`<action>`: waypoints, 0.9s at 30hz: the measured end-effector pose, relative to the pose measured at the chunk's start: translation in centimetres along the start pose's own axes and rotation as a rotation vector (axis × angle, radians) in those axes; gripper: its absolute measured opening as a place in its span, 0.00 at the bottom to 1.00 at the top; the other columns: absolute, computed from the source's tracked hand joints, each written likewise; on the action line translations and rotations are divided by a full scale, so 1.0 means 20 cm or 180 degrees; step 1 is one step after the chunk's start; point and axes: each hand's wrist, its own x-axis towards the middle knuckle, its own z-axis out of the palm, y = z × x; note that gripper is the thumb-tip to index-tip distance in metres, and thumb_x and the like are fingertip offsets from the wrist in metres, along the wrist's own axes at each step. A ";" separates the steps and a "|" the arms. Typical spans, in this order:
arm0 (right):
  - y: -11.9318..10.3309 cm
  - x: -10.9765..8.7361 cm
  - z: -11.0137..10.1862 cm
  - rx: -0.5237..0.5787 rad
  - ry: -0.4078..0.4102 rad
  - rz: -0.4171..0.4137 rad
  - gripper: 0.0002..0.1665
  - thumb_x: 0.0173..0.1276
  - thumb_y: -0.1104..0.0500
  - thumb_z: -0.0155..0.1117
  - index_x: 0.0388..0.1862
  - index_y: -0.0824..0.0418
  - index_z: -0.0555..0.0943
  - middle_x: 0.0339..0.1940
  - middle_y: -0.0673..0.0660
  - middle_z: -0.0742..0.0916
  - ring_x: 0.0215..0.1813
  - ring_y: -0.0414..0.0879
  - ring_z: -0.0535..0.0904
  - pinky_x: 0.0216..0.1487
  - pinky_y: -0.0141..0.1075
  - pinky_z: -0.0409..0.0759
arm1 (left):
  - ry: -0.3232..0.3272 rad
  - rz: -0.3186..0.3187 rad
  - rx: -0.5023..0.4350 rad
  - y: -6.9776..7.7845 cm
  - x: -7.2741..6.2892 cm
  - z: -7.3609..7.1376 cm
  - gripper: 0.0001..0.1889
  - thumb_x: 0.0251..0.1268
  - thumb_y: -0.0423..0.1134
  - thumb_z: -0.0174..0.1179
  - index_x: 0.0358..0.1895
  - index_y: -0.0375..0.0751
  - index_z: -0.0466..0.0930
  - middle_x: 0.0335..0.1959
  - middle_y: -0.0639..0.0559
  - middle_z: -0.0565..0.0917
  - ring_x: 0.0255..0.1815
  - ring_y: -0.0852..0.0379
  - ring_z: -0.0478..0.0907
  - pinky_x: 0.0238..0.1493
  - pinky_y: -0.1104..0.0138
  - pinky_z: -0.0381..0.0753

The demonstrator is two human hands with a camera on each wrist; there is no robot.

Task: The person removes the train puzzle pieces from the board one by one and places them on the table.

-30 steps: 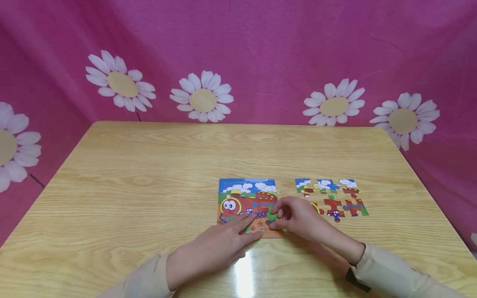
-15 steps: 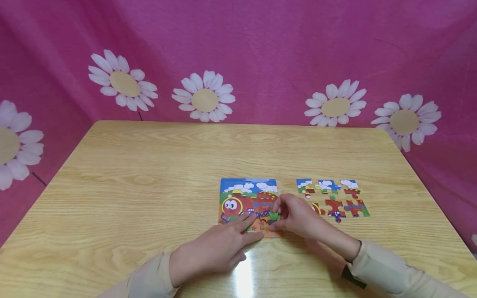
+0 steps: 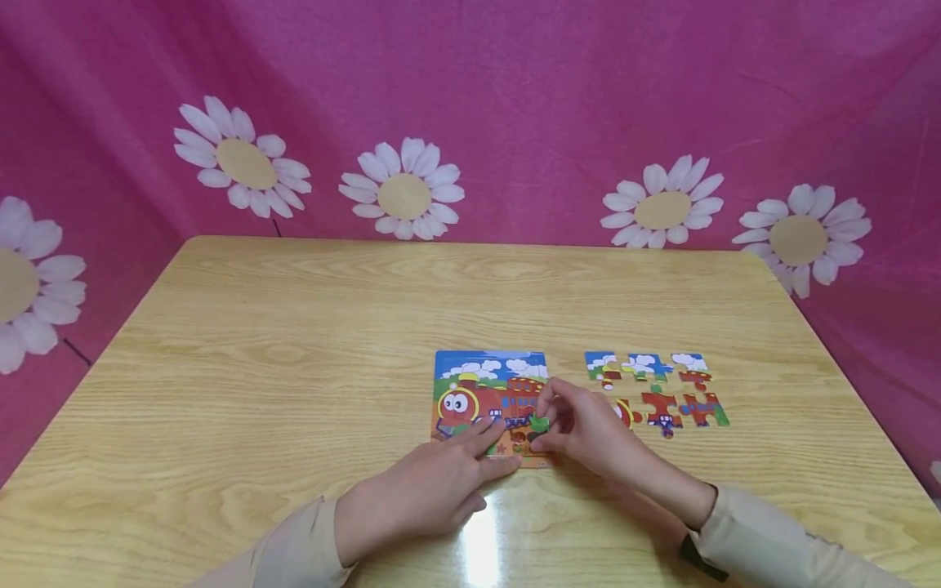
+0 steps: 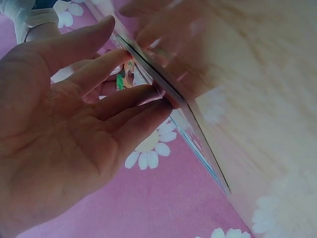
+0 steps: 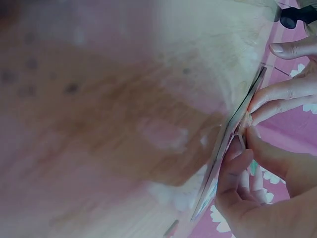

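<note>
A train-picture jigsaw puzzle (image 3: 488, 369) lies flat on the table, its lower right part partly covered by both hands. My left hand (image 3: 434, 482) rests on its lower edge with the fingers extended; the left wrist view also has these straight fingers (image 4: 136, 119) touching the puzzle's surface. With thumb and fingertips, my right hand (image 3: 591, 429) pinches a puzzle piece (image 3: 540, 424) with green on it, tilted up at the puzzle's lower right. In the right wrist view this pinch sits close to the board (image 5: 210, 173), beside the left fingertips.
Right of the puzzle lie several loose jigsaw pieces (image 3: 662, 411) in two rows, one partly hidden behind my right hand. The wooden table (image 3: 294, 327) reaches back to a pink curtain (image 3: 515, 122) printed with daisies.
My right hand stays at the puzzle's lower right and shifts only slightly, tilting the pinched piece. The left hand keeps its place; the loose pieces have not moved.
</note>
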 end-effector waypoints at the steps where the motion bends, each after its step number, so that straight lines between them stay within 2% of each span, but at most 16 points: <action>1: 0.00 0.00 0.00 0.0011 0.0007 -0.0002 0.18 0.54 0.68 0.77 0.34 0.61 0.74 0.25 0.49 0.80 0.28 0.43 0.75 0.30 0.30 0.75 | 0.0009 0.0004 -0.0003 0.00 0.00 0.00 0.26 0.67 0.42 0.62 0.69 0.52 0.73 0.74 0.41 0.62 0.74 0.46 0.59 0.54 0.56 0.79; 7: 0.01 0.00 -0.04 0.0113 0.0030 -0.0008 0.18 0.53 0.69 0.76 0.35 0.61 0.75 0.25 0.50 0.82 0.29 0.43 0.78 0.30 0.31 0.77 | 0.0021 0.0007 0.0013 0.00 -0.01 0.00 0.27 0.67 0.42 0.62 0.70 0.52 0.72 0.74 0.40 0.62 0.74 0.46 0.59 0.54 0.56 0.79; 13: 0.05 -0.04 -0.13 0.0136 0.0101 0.0095 0.15 0.56 0.68 0.75 0.36 0.62 0.76 0.26 0.51 0.83 0.28 0.42 0.78 0.28 0.31 0.74 | 0.0039 0.0046 0.0121 0.00 0.00 0.00 0.27 0.67 0.42 0.62 0.70 0.52 0.72 0.74 0.40 0.62 0.74 0.45 0.59 0.56 0.56 0.78; 17: 0.09 -0.09 -0.21 0.0181 0.0177 0.0148 0.15 0.57 0.68 0.74 0.37 0.64 0.76 0.27 0.52 0.83 0.29 0.42 0.79 0.29 0.32 0.75 | 0.0045 0.0072 0.0168 0.00 0.00 0.00 0.26 0.68 0.41 0.61 0.69 0.51 0.73 0.73 0.40 0.63 0.74 0.45 0.58 0.58 0.55 0.76; 20: 0.14 -0.14 -0.28 0.0162 0.0262 0.0126 0.15 0.57 0.68 0.74 0.37 0.65 0.76 0.27 0.52 0.82 0.28 0.40 0.79 0.29 0.31 0.75 | 0.0052 0.0073 0.0164 0.00 0.00 0.00 0.26 0.68 0.41 0.61 0.69 0.52 0.73 0.73 0.40 0.63 0.74 0.45 0.59 0.56 0.54 0.78; 27: 0.26 -0.25 -0.44 -0.0107 0.0470 0.0114 0.14 0.55 0.71 0.74 0.36 0.66 0.77 0.26 0.51 0.84 0.27 0.37 0.78 0.23 0.31 0.74 | 0.0019 0.0033 0.0111 0.00 -0.01 -0.01 0.26 0.68 0.41 0.61 0.69 0.52 0.73 0.74 0.41 0.63 0.75 0.45 0.56 0.59 0.55 0.76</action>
